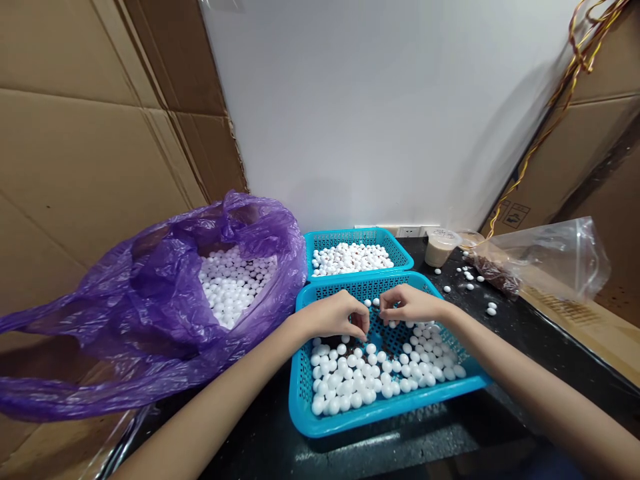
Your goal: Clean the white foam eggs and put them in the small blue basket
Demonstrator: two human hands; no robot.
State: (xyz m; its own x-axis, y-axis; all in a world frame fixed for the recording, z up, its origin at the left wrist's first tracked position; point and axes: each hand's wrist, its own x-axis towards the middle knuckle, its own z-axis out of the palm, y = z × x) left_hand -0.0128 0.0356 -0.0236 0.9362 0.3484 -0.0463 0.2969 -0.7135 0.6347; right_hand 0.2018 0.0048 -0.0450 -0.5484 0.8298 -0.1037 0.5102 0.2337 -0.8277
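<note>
My left hand (pixel 345 316) is over the front blue plastic basket (pixel 305 407), its thumb and fingers curled into a pinch. Opposite it, my right hand (pixel 411 304) also pinches, just above the basket's far side. Anything between the fingertips of either hand is too small or hidden to make out. Smooth white round pieces (pixel 345 387), like beads or small balls, lie along the near and right sides of this basket. Small dark brown bits (pixel 356 345) show among them near my left hand. Part of the basket floor is bare between my hands.
A second blue basket (pixel 400 257) of white pieces stands behind. At left, an open purple plastic bag (pixel 165 280) holds many more. A lidded cup (pixel 440 248), a clear bag (pixel 555 257) with brown contents and loose white pieces sit right on the black table (pixel 550 373). Cardboard flanks both sides.
</note>
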